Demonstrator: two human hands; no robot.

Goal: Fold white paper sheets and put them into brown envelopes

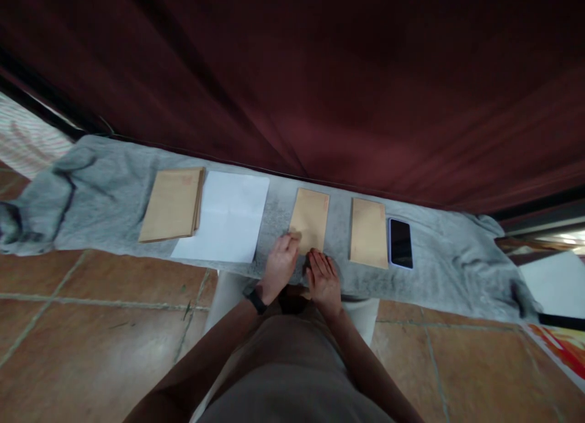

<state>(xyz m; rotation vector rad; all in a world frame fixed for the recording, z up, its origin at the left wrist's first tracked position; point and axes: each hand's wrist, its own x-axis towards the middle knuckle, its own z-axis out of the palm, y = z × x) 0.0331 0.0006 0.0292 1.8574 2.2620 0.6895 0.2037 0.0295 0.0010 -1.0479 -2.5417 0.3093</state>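
Observation:
A brown paper envelope (311, 213) lies upright in front of me on a grey cloth. At its lower left corner my left hand (280, 262), with a dark band on the wrist, has its fingers curled together on the paper edge. My right hand (325, 283) rests at the envelope's bottom edge, its fingers stretched out and lying flat. To the right lies a second brown envelope (368, 233). Left of my hands are a white sheet of paper (233, 216) and a stack of brown envelopes (172, 203) that overlaps the sheet's left side.
The grey cloth (105, 209) covers a long narrow surface, bunched at both ends. A phone (401, 243) lies right of the second envelope. Behind the surface hangs a dark red curtain (292, 94). Brown floor tiles (114, 325) show below the near edge.

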